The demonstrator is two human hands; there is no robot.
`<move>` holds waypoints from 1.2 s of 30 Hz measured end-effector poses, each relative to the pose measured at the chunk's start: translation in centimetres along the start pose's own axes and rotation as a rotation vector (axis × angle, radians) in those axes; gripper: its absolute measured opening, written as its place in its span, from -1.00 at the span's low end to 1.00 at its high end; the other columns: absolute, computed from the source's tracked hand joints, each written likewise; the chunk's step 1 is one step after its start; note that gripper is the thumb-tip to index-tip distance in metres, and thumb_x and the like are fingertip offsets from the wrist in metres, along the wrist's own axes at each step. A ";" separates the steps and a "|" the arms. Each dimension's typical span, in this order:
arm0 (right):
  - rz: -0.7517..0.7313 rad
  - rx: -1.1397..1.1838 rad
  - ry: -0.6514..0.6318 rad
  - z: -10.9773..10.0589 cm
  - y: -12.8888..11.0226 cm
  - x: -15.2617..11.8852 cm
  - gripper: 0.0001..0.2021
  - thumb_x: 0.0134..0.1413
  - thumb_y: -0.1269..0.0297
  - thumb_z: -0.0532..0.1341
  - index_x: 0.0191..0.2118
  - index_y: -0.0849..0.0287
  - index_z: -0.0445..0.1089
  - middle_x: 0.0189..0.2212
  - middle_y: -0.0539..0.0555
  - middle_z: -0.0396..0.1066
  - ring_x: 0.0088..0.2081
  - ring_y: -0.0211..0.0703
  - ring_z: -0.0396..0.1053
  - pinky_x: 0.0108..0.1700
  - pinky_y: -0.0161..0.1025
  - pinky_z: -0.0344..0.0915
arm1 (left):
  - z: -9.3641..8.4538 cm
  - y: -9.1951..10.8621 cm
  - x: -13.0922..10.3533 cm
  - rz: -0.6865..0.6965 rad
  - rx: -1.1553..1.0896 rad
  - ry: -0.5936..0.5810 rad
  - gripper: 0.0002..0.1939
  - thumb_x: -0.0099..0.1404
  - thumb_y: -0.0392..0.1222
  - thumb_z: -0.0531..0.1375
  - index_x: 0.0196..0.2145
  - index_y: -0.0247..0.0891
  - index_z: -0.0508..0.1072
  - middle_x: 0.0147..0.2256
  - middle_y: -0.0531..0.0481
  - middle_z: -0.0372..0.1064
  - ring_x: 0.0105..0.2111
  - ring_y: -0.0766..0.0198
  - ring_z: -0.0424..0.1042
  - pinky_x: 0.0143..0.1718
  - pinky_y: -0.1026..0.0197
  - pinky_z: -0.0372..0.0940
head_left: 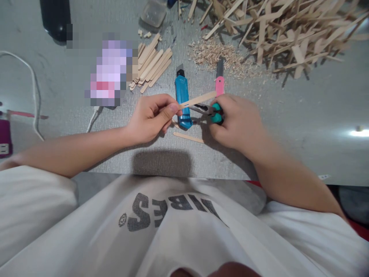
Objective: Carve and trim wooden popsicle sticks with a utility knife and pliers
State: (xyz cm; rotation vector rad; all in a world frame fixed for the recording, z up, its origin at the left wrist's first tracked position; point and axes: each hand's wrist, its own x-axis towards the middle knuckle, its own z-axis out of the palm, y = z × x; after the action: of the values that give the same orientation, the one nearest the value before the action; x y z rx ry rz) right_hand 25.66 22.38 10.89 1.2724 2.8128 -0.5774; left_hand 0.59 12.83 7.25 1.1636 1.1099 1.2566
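Observation:
My left hand point(157, 115) pinches one end of a wooden craft stick point(198, 100), which points to the right and slightly away from me. A slit shows in the stick close to my fingertips. My right hand point(236, 121) is wrapped round the teal handles of a pair of pliers point(206, 110), whose jaws point left, just below the stick. Whether the jaws touch the stick I cannot tell. Under the stick lies a blue utility knife point(181, 90) with its blade out. A pink-handled blade point(220, 80) lies beyond my right hand. Another craft stick point(188, 137) rests nearer to me.
Unused-looking craft sticks point(152, 63) lie in a bundle beyond my left hand. Wood shavings point(216, 54) and a large heap of cut sticks point(288, 34) cover the far right. A blurred-out phone point(111, 71) with a white cable point(34, 96) sits at left.

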 end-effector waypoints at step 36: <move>-0.080 0.143 -0.049 0.6 -1.1 -0.3 -0.81 -0.04 0.16 0.23 -0.30 0.03 0.24 -0.39 0.14 0.41 -0.32 0.08 0.37 -0.23 -0.06 0.13 | 0.3 -0.3 -0.8 -0.095 -0.257 -0.351 -0.41 0.51 0.42 0.35 -0.32 -0.15 0.37 -0.68 0.24 0.18 -0.76 0.41 0.19 -0.68 0.35 0.23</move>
State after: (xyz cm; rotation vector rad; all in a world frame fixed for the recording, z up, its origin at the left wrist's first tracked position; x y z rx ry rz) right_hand 25.00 21.32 10.77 1.1517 2.8377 -0.8149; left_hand 0.87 12.07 6.97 1.0719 0.7126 1.0381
